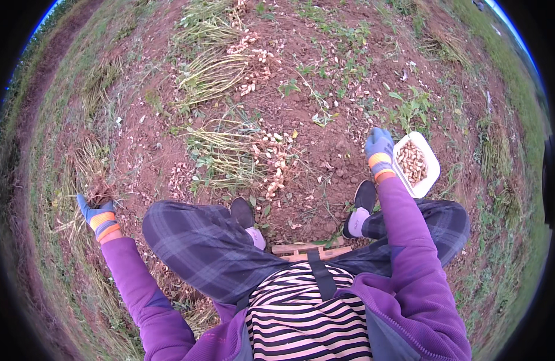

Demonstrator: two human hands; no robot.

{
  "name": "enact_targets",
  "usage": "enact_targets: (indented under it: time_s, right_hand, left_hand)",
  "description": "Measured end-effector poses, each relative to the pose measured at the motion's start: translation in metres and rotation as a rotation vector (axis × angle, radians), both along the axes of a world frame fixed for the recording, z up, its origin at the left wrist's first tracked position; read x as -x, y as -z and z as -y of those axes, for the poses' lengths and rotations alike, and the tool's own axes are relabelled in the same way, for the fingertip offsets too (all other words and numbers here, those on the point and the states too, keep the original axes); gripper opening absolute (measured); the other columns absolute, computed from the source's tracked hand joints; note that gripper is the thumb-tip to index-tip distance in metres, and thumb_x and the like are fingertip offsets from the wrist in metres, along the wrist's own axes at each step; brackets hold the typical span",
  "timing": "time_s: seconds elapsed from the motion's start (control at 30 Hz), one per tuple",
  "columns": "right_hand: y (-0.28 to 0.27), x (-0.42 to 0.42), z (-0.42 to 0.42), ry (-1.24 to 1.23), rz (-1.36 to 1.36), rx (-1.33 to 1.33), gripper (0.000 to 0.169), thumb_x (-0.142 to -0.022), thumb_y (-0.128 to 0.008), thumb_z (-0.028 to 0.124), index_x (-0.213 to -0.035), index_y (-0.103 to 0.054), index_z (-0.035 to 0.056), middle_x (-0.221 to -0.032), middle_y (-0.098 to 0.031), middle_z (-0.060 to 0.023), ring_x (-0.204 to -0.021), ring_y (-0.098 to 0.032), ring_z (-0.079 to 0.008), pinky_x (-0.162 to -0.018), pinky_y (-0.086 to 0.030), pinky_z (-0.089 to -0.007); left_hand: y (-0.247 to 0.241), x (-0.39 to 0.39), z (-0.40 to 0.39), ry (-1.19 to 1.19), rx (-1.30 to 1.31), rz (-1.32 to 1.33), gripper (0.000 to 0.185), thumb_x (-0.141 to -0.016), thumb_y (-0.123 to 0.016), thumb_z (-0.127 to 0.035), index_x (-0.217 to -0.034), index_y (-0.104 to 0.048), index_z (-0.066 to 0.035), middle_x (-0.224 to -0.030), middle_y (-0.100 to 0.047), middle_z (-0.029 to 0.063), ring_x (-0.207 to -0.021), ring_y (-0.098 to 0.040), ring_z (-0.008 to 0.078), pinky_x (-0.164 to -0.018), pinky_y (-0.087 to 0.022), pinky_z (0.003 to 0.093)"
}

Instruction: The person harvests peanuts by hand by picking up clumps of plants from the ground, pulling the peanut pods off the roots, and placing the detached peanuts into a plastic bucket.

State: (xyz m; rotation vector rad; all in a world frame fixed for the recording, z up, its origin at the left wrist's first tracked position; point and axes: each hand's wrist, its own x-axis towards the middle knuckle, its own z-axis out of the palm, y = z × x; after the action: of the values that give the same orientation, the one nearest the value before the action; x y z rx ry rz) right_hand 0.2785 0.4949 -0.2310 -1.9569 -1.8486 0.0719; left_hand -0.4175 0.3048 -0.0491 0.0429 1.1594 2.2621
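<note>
My left hand (98, 213), in a blue-grey glove with an orange cuff, reaches far out to the left. Its thumb stands apart, and a brown root tangle (99, 190) of a peanut plant lies against its fingers; whether they grip it is unclear. My right hand (380, 146), gloved alike, is curled beside the left rim of a white plastic tub (430, 168). What its fingers may hold is hidden. Picked peanuts (411, 162) lie inside the tub. Before me, pulled peanut plants (232, 155) rest on the soil, with pods (275, 169) still on their roots.
More peanut plants (216, 74) lie in a row farther ahead. Stripped-looking stalks (90, 158) are heaped along the left. A leafy weed (410, 106) grows behind the tub. My shoes (242, 212) flank bare reddish soil, and a low wooden seat (304, 248) shows between my legs.
</note>
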Motion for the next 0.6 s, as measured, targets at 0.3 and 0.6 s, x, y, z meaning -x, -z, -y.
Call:
enact_targets:
  time_s: [0.3, 0.6]
  right_hand:
    - [0.026, 0.176, 0.017, -0.485, -0.309, 0.454, 0.027, -0.077, -0.056, 0.014, -0.103, -0.058, 0.0077, -0.105, -0.055, -0.0180, -0.096, -0.055, -0.0354, -0.084, -0.044, -0.0389]
    - [0.090, 0.181, -0.028, -0.260, -0.368, 0.746, 0.053, -0.074, -0.061, 0.023, -0.121, -0.047, 0.0045, -0.114, -0.054, -0.0225, -0.106, -0.053, -0.0353, -0.090, -0.042, -0.0382]
  left_hand:
    - [0.068, 0.163, 0.247, -0.541, 0.442, -0.341, 0.047, -0.069, -0.067, -0.049, -0.107, -0.061, -0.021, -0.107, -0.062, 0.0029, -0.100, -0.054, 0.0248, -0.086, -0.041, 0.0410]
    - [0.102, 0.129, 0.214, -0.577, 0.351, 0.167, 0.045, -0.067, -0.069, -0.050, -0.102, -0.061, -0.022, -0.109, -0.059, -0.0025, -0.095, -0.049, 0.0184, -0.075, -0.042, 0.0347]
